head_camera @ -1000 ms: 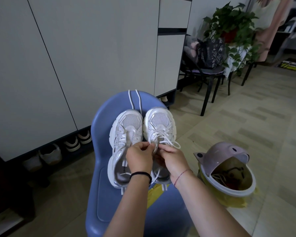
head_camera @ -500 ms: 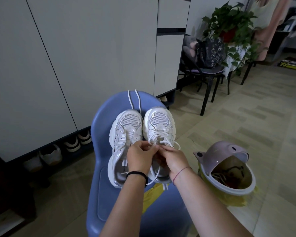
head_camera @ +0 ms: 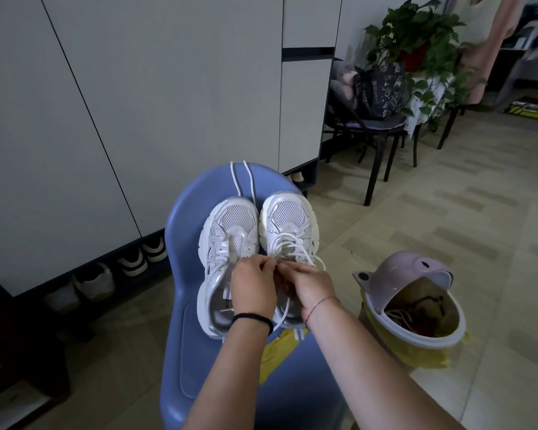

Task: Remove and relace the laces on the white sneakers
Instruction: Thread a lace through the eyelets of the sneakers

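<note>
On the blue chair (head_camera: pixel 185 274) in the middle of the scene, two white sneakers stand side by side, touching, toes pointing far. The left sneaker (head_camera: pixel 230 225) sits just inside the seat's left edge. The right sneaker (head_camera: pixel 288 212) reaches the seat's right edge at its toe. Bare seat shows on the far side of the toes and on the near left. A grey cabinet (head_camera: pixel 137 103) stands close on the left and far side. Open floor runs to the right, between the chair and a bin (head_camera: pixel 416 268) with a pink lid, and farther on to a black chair (head_camera: pixel 376 150).

There are two laces. One loose lace (head_camera: pixel 246 181) lies doubled over the chair's far edge, just beyond the left sneaker's toe. The other lace (head_camera: pixel 295 243) is threaded across the right sneaker. There are two hands, both over the right sneaker's tongue. The left hand (head_camera: pixel 253 290) has its fingers curled, tips pinching that lace. The right hand (head_camera: pixel 308 283) pinches it too, fingertips meeting the left's. Each wrist wears one band.

Compared with a second ago, the sneakers and the loose lace lie where they were. The fingertips of the two hands have drawn closer together.
</note>
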{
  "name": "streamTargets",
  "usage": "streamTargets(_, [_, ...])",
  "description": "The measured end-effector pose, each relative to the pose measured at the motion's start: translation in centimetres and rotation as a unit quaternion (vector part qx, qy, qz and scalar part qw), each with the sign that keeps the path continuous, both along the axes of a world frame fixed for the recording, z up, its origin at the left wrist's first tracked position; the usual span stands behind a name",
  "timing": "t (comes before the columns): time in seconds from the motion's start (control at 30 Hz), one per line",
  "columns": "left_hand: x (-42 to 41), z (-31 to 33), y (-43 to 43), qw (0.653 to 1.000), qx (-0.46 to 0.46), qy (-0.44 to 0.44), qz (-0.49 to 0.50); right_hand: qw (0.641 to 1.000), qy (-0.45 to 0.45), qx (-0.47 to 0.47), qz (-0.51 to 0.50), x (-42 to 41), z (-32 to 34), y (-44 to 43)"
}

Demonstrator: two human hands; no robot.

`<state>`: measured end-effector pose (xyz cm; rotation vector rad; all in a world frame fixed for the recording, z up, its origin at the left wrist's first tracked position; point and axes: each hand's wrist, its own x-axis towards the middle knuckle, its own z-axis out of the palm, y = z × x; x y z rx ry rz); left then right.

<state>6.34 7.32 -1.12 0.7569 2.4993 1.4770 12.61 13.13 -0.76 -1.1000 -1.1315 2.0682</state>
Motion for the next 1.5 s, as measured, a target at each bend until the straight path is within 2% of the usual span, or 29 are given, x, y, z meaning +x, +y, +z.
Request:
streamTargets(0.23, [0.0, -0.1, 0.0, 1.0, -0.001, -0.009, 0.002, 0.999, -0.015, 0.034, -0.019, 0.0, 0.2, -0.3])
streamTargets(0.33, [0.3, 0.3, -0.1, 1.0, 0.003, -0.012, 0.003, 0.992, -0.065, 0.101, -0.024, 0.0, 0.3, -0.3])
streamTargets(0.47, [0.6, 0.4, -0.1, 1.0, -0.002, -0.007, 0.008, 0.957, -0.166, 0.237, -0.017, 0.2, 0.1, -0.2])
streamTargets(0.53, [0.8, 0.5, -0.1, 1.0, -0.002, -0.009, 0.015, 0.95, -0.18, 0.254, -0.011, 0.8, 0.0, 0.1])
streamTargets(0.6, [0.9, 0.6, -0.1, 1.0, -0.003, -0.01, 0.019, 0.958, -0.166, 0.235, -0.014, 1.7, 0.0, 0.7])
streamTargets(0.7, [0.9, 0.5, -0.1, 1.0, -0.001, -0.02, 0.016, 0.986, -0.087, 0.129, -0.064, 3.4, 0.6, 2.1])
streamTargets(0.77, [0.8, 0.4, -0.1, 1.0, 0.004, -0.029, 0.012, 0.991, -0.044, 0.058, -0.111, 4.7, 0.9, 3.4])
streamTargets(0.87, [0.9, 0.4, -0.1, 0.999, 0.011, -0.037, 0.013, 0.988, -0.046, 0.003, -0.147, 6.0, 0.7, 4.8])
streamTargets(0.93, [0.8, 0.4, -0.1, 0.999, 0.021, -0.043, 0.014, 0.985, -0.088, 0.053, -0.139, 6.0, 0.4, 4.8])
streamTargets(1.0, [0.8, 0.3, -0.2, 0.998, 0.033, -0.05, 0.014, 0.97, -0.131, 0.159, -0.13, 5.7, 0.3, 4.3])
streamTargets(1.1, [0.8, 0.2, -0.3, 0.998, 0.041, -0.052, 0.01, 0.905, -0.18, 0.361, -0.135, 5.0, 1.0, 3.1])
streamTargets(1.13, [0.8, 0.3, -0.3, 0.998, 0.038, -0.051, 0.009, 0.893, -0.178, 0.396, -0.121, 4.6, 1.4, 2.6])
streamTargets(1.23, [0.7, 0.4, -0.3, 0.999, 0.025, -0.043, 0.007, 0.912, -0.156, 0.379, 0.011, 3.1, 1.6, 0.8])
streamTargets(1.3, [0.7, 0.5, -0.3, 0.999, 0.022, -0.039, 0.006, 0.902, -0.184, 0.383, 0.081, 1.9, 1.2, 0.1])
streamTargets(1.37, [0.6, 0.5, -0.3, 0.999, 0.027, -0.042, 0.003, 0.886, -0.208, 0.402, 0.102, 1.1, 0.5, 0.0])
streamTargets(1.5, [0.5, 0.5, -0.4, 0.998, 0.031, -0.047, 0.002, 0.888, -0.221, 0.391, 0.097, 0.6, -0.3, 0.6])
